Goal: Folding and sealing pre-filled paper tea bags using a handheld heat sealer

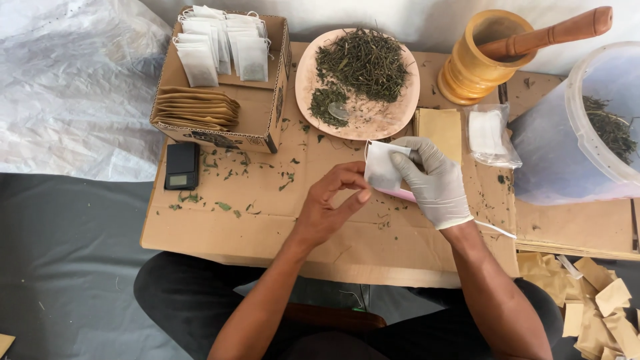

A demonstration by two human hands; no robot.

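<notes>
Scale [181, 165], small, black, hard, sits near the counter's [220, 230] left edge, crumbs of dried leaf just beside it. Cardboard box [267, 110] at the far left corner holds white mesh tea bags [220, 43] and flat tan envelopes [197, 108]. Our bare left hand [327, 210] pinches one edge of the white sachet [381, 165]; fingers curled, thumb meeting forefinger. Our gloved right hand [437, 183] grips the sachet's other side, just off the counter's middle. We judge a light pinch at the rim best: thin, limp paper tears. Pink plate [307, 80] of dry leaves [363, 63] behind; wooden mortar [477, 63], pestle [550, 33], translucent bucket [587, 107] far right.
</notes>
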